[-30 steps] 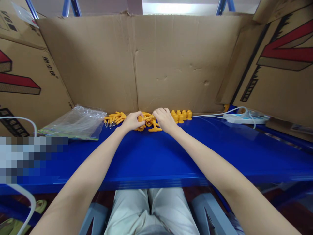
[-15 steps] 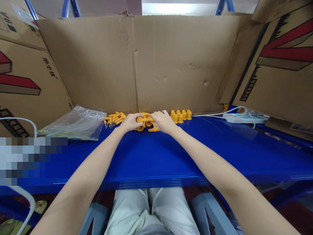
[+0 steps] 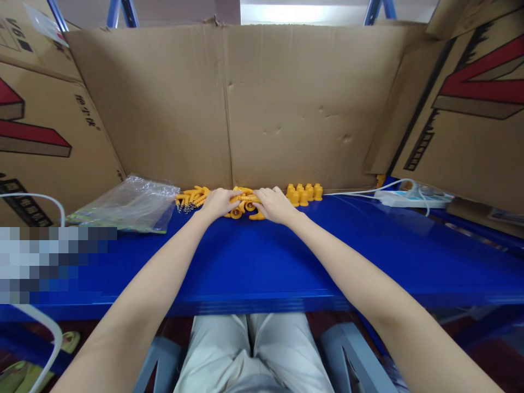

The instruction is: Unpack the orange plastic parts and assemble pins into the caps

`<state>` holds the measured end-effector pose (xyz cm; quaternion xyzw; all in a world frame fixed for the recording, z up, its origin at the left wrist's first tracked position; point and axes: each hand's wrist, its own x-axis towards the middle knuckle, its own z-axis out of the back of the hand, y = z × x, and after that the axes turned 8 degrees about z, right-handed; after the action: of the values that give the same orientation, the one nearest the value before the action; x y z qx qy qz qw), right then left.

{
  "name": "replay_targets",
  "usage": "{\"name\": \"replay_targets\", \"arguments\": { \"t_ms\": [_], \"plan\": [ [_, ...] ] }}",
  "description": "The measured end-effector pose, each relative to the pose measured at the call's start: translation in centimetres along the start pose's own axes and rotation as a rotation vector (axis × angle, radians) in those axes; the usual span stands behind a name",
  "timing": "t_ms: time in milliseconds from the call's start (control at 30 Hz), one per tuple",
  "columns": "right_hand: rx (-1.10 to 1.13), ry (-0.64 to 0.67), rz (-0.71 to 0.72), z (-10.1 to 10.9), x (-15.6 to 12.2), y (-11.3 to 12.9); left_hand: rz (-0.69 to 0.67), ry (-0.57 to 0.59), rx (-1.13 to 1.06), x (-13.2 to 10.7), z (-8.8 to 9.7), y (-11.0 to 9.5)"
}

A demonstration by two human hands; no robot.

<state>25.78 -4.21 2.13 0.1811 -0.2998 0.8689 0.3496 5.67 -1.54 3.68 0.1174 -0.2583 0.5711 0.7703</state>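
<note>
Both my hands reach to the far edge of the blue table, meeting over a small heap of orange plastic parts. My left hand is curled with its fingertips pinching an orange part from the left. My right hand is curled too, fingertips gripping the same part from the right. The part's shape is mostly hidden by my fingers. Left of my hands lies a pile of orange hook-shaped pieces with small chains. To the right stands a cluster of small orange caps.
A crumpled clear plastic bag lies at the left. A white power strip with cable sits at the far right. Cardboard sheets wall in the back and both sides of the table. My legs and a grey stool show below the near edge.
My hands have closed in toward each other over the orange heap. The T-shaped orange piece seen earlier between them is now mostly covered by my right hand.
</note>
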Motion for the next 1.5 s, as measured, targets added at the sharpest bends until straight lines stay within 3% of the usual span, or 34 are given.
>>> {"name": "replay_targets", "arguments": {
  "t_ms": [133,400,667,767,1000,1200,1367,1500],
  "plan": [
    [-0.029,0.036,-0.002,0.2,0.0,0.1,-0.013,0.027,0.053,0.0,0.2,-0.2],
    [-0.092,-0.039,0.015,1.1,0.1,0.3,-0.004,0.032,0.043,-0.1,0.5,-0.3],
    [-0.117,-0.025,-0.016,1.3,0.4,0.7,0.037,0.002,0.038,0.0,0.9,-0.6],
    [-0.121,-0.025,-0.034,1.3,0.3,0.4,0.094,-0.015,0.065,0.3,0.6,0.8],
    [-0.089,-0.065,-0.157,0.8,-0.8,-1.7,0.394,-0.11,0.025,0.0,-0.4,7.3],
    [-0.09,-0.111,-0.216,0.2,-1.3,-2.8,0.396,-0.18,-0.019,-0.3,-1.2,9.3],
    [-0.091,-0.15,-0.286,0.0,-1.6,-3.2,0.454,-0.082,-0.001,-0.6,-1.8,9.4],
    [-0.063,-0.183,-0.355,-0.1,-1.7,-3.7,0.519,0.083,0.024,-0.6,-2.8,10.4]
  ]
}}
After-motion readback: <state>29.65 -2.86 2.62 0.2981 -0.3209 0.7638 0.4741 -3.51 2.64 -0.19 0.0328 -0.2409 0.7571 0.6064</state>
